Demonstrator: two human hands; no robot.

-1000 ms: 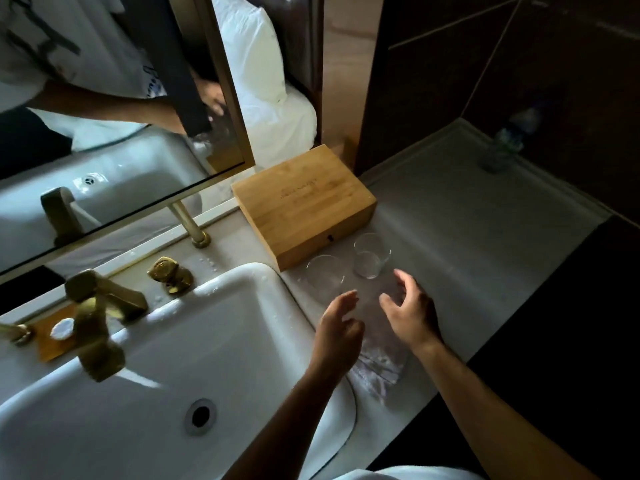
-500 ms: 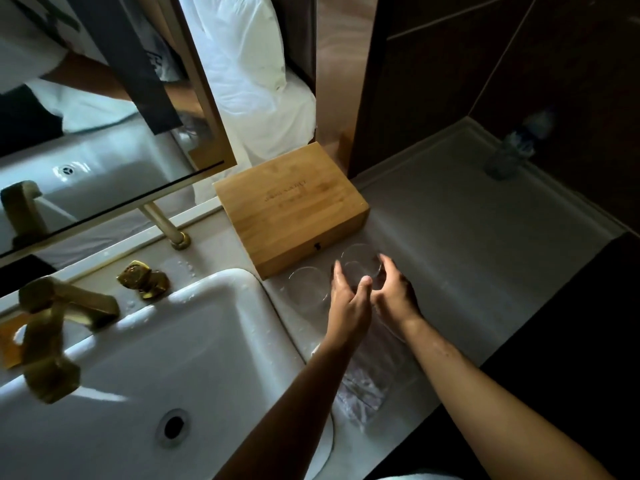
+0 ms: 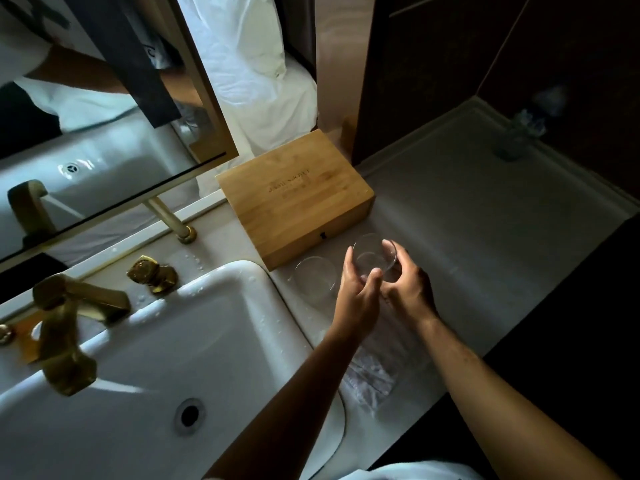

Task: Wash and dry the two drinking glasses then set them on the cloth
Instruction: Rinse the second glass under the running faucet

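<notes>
Two clear drinking glasses are on the counter right of the sink. One glass [image 3: 374, 252] is tilted, its rim towards me, held between both hands just in front of the wooden box. My left hand [image 3: 356, 292] wraps its left side and my right hand [image 3: 408, 289] grips its right side. The other glass [image 3: 313, 277] stands upright to the left, by the sink's rim, touched by neither hand. A pale cloth [image 3: 372, 375] lies on the counter under my forearms, partly hidden.
A white sink [image 3: 166, 358] with a brass faucet [image 3: 65, 327] and knob [image 3: 152, 273] fills the lower left. A wooden box [image 3: 298, 195] sits behind the glasses. A mirror [image 3: 86, 109] hangs at the back. A plastic bottle [image 3: 519, 133] stands in the far right corner.
Both hands came forward from above the cloth to the right-hand glass, closed around it and tipped it up. The other glass stayed put.
</notes>
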